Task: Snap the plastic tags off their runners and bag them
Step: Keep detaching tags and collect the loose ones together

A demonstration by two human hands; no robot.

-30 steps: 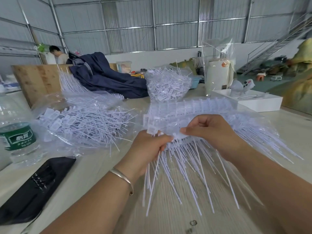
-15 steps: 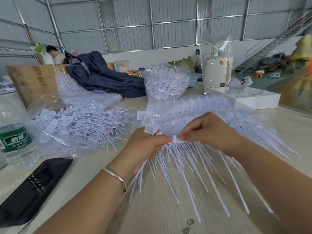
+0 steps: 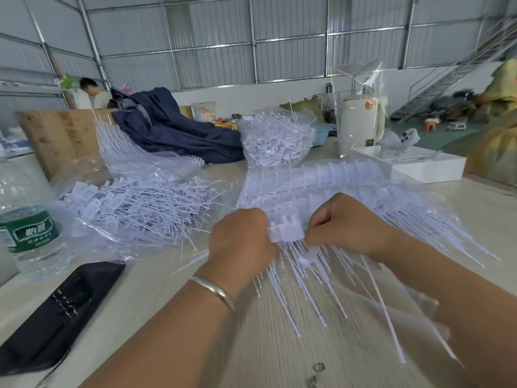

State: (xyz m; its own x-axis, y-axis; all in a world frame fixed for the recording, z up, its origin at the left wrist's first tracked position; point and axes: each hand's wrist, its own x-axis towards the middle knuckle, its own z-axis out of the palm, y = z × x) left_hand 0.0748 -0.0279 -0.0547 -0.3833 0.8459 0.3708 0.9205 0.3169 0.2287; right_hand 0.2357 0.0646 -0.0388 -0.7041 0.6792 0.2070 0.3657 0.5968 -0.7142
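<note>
My left hand [image 3: 241, 236] and my right hand [image 3: 347, 224] both grip one strip of white plastic tags [image 3: 288, 233] on its runner, held between them just above the table. Thin white tails [image 3: 310, 278] fan down and toward me from the strip. Behind my hands lie more uncut tag strips [image 3: 316, 177] under clear film. To the left a clear open bag [image 3: 140, 203] holds a loose heap of separated tags. A second, fuller bag of tags [image 3: 277, 141] stands further back in the middle.
A water bottle with a green label [image 3: 28, 231] stands at the left edge, a black case [image 3: 56, 312] lies in front of it. A dark blue garment [image 3: 173, 130], a white kettle [image 3: 359, 121], a white tray [image 3: 425, 166] and a wooden board [image 3: 58, 135] sit behind. A person is at far left.
My hands have drawn closer together and lower, both now clenched on the tag strip. My left fist has rolled knuckles-up, and the strip's heads stick up between the hands.
</note>
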